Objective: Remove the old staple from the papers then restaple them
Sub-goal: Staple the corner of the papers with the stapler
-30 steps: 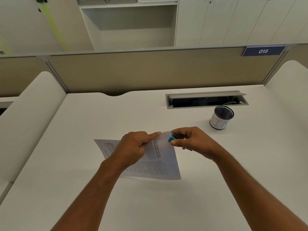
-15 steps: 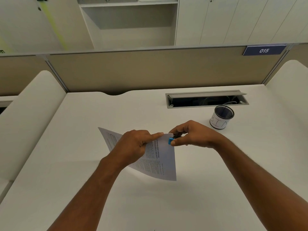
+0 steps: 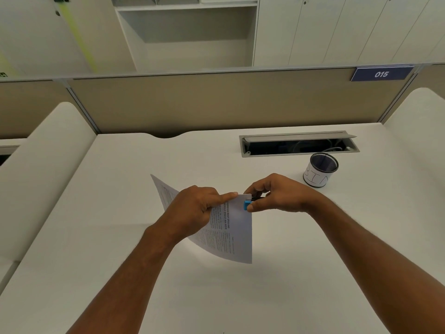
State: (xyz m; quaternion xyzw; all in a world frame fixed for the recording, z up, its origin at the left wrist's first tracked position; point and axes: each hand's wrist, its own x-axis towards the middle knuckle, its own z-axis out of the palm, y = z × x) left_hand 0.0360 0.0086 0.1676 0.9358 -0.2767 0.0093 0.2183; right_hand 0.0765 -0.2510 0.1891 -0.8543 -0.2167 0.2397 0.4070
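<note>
Printed white papers (image 3: 231,232) are tilted up off the white desk (image 3: 120,213), their far corner raised. My left hand (image 3: 192,208) grips them near the top edge, index finger stretched along that corner. My right hand (image 3: 277,194) pinches a small blue and black stapler (image 3: 248,204) whose blue tip sits against the papers' top right corner. Most of the tool is hidden inside my fingers. No staple shows at this size.
A black mesh pen cup (image 3: 320,169) with a white label stands to the right behind my right hand. An open grey cable tray (image 3: 298,143) is set into the desk further back. A beige partition (image 3: 216,102) closes the far edge.
The papers have been lifted from lying flat on the desk to a steep tilt. Both hands rose slightly with them, and the blue tool stayed at the same corner.
</note>
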